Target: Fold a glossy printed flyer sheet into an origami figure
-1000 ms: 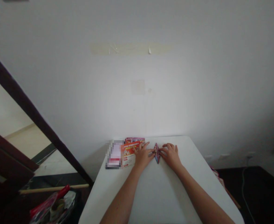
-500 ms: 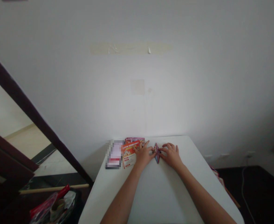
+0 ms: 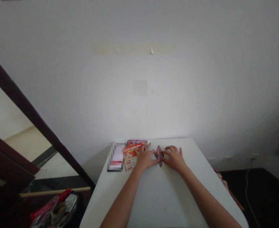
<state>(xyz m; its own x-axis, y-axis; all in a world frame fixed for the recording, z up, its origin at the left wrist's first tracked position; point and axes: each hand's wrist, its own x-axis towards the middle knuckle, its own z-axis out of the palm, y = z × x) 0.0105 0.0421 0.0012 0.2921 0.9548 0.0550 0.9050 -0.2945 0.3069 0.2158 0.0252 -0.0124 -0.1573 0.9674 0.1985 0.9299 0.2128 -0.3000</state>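
A small piece of folded printed paper [image 3: 159, 155], pink, purple and blue with pointed ends, is on the white table [image 3: 160, 196] between my hands. My left hand [image 3: 144, 159] grips its left edge with thumb and forefinger, the other fingers spread. On the opposite side my right hand [image 3: 175, 159] pinches the right edge, its outer fingers raised. Under and beside my left hand lies an orange and white printed leaflet [image 3: 130, 160], partly covered by the fingers. The exact folds are too small to make out.
Behind the leaflet is a stack of colourful printed papers [image 3: 137, 141]. A blurred-out flat phone-like object [image 3: 117, 158] lies at the table's left edge. The wall [image 3: 168, 117] rises at the table's back. A filled bin [image 3: 61, 209] stands on the floor at left.
My left thumb and forefinger have spread apart along the folded paper's left side, and more of its printed surface shows there. My right hand stays almost still.
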